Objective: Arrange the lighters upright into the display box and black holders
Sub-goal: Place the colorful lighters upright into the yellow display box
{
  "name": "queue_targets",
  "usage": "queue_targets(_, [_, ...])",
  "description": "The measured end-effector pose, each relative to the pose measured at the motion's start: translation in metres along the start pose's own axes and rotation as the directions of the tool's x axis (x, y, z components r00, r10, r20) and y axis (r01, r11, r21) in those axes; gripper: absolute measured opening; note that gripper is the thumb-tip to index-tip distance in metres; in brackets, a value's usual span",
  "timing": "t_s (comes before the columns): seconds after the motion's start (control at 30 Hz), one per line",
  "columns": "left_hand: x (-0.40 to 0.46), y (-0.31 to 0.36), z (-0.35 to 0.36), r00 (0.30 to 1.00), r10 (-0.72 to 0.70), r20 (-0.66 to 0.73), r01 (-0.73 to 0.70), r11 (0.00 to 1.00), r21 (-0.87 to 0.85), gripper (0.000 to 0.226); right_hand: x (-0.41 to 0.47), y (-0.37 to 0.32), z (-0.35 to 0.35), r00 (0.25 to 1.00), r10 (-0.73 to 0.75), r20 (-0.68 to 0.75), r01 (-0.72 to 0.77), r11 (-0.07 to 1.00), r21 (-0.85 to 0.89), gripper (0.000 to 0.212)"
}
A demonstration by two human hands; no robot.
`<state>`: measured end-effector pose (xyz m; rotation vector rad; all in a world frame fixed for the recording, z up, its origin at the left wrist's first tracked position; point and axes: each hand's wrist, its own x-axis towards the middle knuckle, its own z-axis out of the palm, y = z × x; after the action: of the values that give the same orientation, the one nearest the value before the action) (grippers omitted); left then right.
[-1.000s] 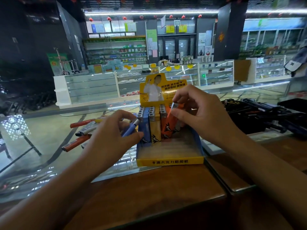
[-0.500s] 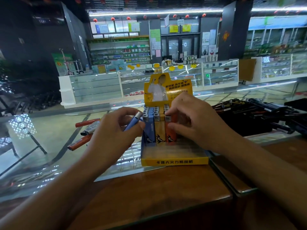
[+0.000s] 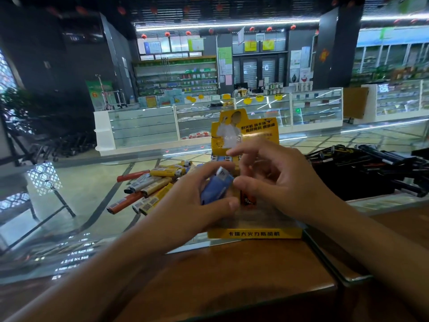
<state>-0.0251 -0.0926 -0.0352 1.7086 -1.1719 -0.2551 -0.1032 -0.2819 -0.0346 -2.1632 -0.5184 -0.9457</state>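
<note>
- Loose lighters (image 3: 148,187): a heap of yellow, grey and orange pieces lying flat on the glass counter (image 3: 76,191), at about 9 o'clock from the display box. Risk: smooth glass; a brush from the left forearm could roll or scatter them.
- Left hand (image 3: 195,205): fingers and thumb curled round a blue lighter (image 3: 217,187), metal cap pointing up and to the right, body tilted rather than upright. Risk: the pinch sits low on the body, so the piece may slip or go in skewed.
- Display box (image 3: 255,233): yellow card, front lip on the counter's wooden edge, back card at 12 o'clock. A row of lighters stands at its rear, largely hidden by the hands; an orange one (image 3: 248,201) shows between them. Risk: a slanted entry could knock the standing row over, and a push could slide the light box.
- Right hand (image 3: 278,180): fingers loosely spread, holding nothing, thumb tip just beside the blue lighter's cap. Risk: both hands crowd the same slot and hide it.
- Black holders (image 3: 362,173): dark, cluttered, at 3 o'clock of the box; contents unclear.
</note>
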Motion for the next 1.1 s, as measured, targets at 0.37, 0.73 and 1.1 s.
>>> queue_targets(0.37, [0.004, 0.005, 0.0, 0.998, 0.068, -0.015, -0.069, 0.988, -0.14, 0.034, 0.003, 0.001, -0.007, 0.987, 0.098, -0.128, -0.077, 0.984, 0.159, 0.019])
queue_targets(0.73, [0.007, -0.004, -0.003, 0.99, 0.133, -0.055, -0.127, 0.988, 0.091, 0.012, 0.006, 0.008, -0.006, 0.988, 0.076, -0.132, -0.055, 0.987, 0.152, 0.033])
queue_targets(1.1, [0.006, -0.017, -0.041, 0.974, -0.149, -0.172, 0.178, 0.969, 0.17, 0.07, 0.0, 0.004, 0.001, 0.988, 0.015, -0.152, -0.043, 0.983, -0.18, 0.031])
